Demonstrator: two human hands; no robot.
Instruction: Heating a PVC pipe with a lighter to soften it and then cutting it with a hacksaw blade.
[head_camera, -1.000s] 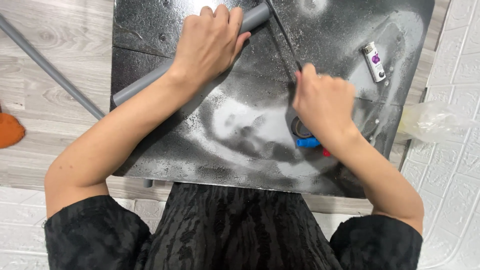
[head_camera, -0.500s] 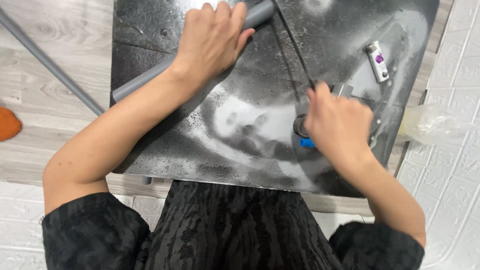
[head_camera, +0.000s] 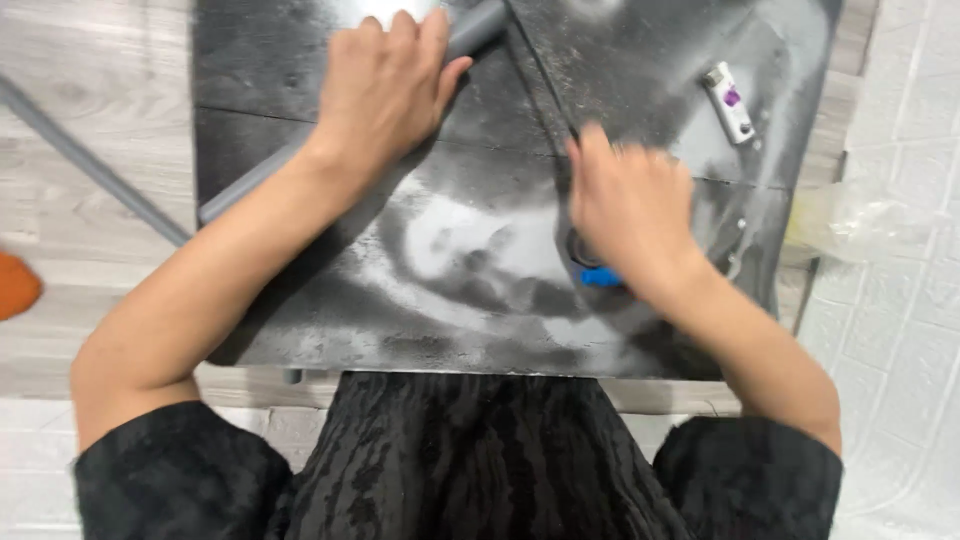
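Filling the bottom of the frame is the person's dark patterned garment (head_camera: 470, 460), with both bare forearms reaching up from it over a dark board (head_camera: 480, 300) dusted grey and white.

On the right side of the frame, the right hand (head_camera: 630, 215) is lying knuckles-up and blurred, its fingers curled down over a tool whose blue handle (head_camera: 600, 276) is poking out below the palm. A thin dark blade or rod (head_camera: 545, 75) is running from the top of that hand up toward the upper middle of the frame. The hand is wrapped tight around the tool, though the blur and the back of the hand are hiding exactly how the fingers are lying on it.

Higher up, left of centre, the left hand (head_camera: 385, 90) is pressing down on a grey pipe (head_camera: 250, 185), fingers together and draped over it, thumb out on the right side touching the pipe. The pipe is lying slanted across the board, from the left edge up to the top middle, where its end is showing past the fingertips.

At the upper right, well apart from both hands, a small white lighter-like thing (head_camera: 730, 100) is lying on the board. A second grey pipe (head_camera: 90, 165) is crossing the pale wooden floor (head_camera: 90, 60) at the far left.
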